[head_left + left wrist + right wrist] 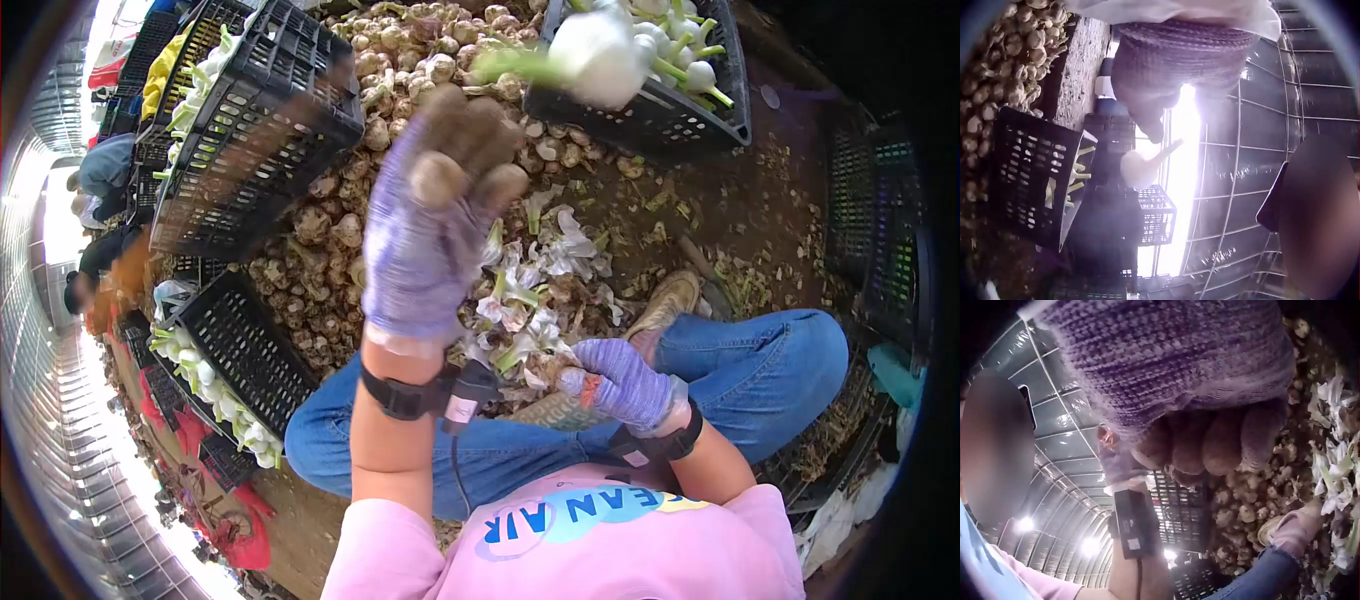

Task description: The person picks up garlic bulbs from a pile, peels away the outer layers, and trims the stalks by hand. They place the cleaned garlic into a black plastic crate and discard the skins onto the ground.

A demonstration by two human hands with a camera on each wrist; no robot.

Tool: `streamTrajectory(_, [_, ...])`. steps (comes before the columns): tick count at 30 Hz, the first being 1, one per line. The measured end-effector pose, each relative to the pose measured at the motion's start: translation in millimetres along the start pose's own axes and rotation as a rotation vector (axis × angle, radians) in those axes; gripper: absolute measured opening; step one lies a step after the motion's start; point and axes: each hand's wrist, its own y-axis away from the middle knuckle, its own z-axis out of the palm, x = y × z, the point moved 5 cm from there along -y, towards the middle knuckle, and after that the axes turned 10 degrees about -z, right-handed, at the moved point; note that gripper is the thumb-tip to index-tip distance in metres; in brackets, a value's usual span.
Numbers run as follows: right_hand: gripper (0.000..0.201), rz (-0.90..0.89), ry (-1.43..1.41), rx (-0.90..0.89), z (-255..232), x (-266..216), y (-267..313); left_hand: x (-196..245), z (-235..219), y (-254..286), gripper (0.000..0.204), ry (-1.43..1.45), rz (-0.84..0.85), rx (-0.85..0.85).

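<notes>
In the head view, my gloved left hand [430, 220] is raised over the garlic heap, fingers spread and loosely bent. A blurred white garlic bulb [598, 60] with a green stem hangs in the air beyond it, before the upper-right crate [650, 125]. In the left wrist view, a blurred bulb [1138, 170] is just below the fingers of that hand [1172, 69]; no grip on it shows. My right hand [630, 385] is low near my lap, its fingers [1219, 447] curled; orange material is at the thumb. Nothing can be made out in its palm.
Unpeeled garlic bulbs [310, 270] are heaped ahead and to the left. Loose peelings and stems [525, 290] lie before my crossed legs. Black crates [245, 345] with trimmed garlic stand on the left, and other crates [875, 220] at the far right. People are at the far left.
</notes>
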Motion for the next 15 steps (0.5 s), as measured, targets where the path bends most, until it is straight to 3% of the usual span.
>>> streamTrajectory(2, [0.026,0.094,-0.013,0.025,-7.4,10.1,-3.0,12.8,-19.0,-22.5,0.055,-0.034,0.07,0.013])
streamTrajectory(3, [0.027,0.19,-0.026,0.053,-9.7,18.0,-3.5,4.6,-51.8,-35.5,0.053,-0.24,0.02,0.163])
streamTrajectory(4, [0.029,0.154,-0.065,0.147,-12.3,19.6,-8.1,-5.7,-86.9,-45.6,0.05,-0.446,-0.033,0.314])
streamTrajectory(5, [0.029,0.157,-0.068,0.145,-14.1,25.9,-9.5,-21.1,-123.3,-53.4,0.036,-0.565,-0.153,0.444])
streamTrajectory(7, [0.029,0.359,-0.013,0.134,-20.4,48.4,-8.1,-70.7,-220.4,-71.2,0.05,-0.695,-0.258,0.571])
streamTrajectory(8, [0.022,0.483,-0.072,0.158,-23.2,51.4,-9.3,-96.5,-269.7,-76.2,0.052,-0.891,-0.274,0.631])
streamTrajectory(9, [0.022,0.491,-0.072,0.157,-24.7,55.4,-11.7,-105.7,-266.8,-76.2,0.055,-0.893,-0.514,0.711])
streamTrajectory(11, [0.021,0.449,-0.013,0.236,-32.1,61.3,-16.2,-149.4,-337.6,-99.5,0.053,-1.181,-0.315,0.718])
streamTrajectory(12, [0.021,0.46,-0.009,0.235,-32.9,67.1,-17.4,-151.5,-330.5,-109.1,0.053,-1.174,-0.325,0.717])
streamTrajectory(14, [0.032,0.32,-0.021,0.302,-36.2,74.3,-21.8,-146.8,-301.5,-129.0,0.05,-1.668,-0.424,0.744])
streamTrajectory(15, [0.039,0.249,-0.028,0.336,-38.4,74.2,-22.7,-152.7,-306.0,-135.9,0.05,-1.664,-0.432,0.739])
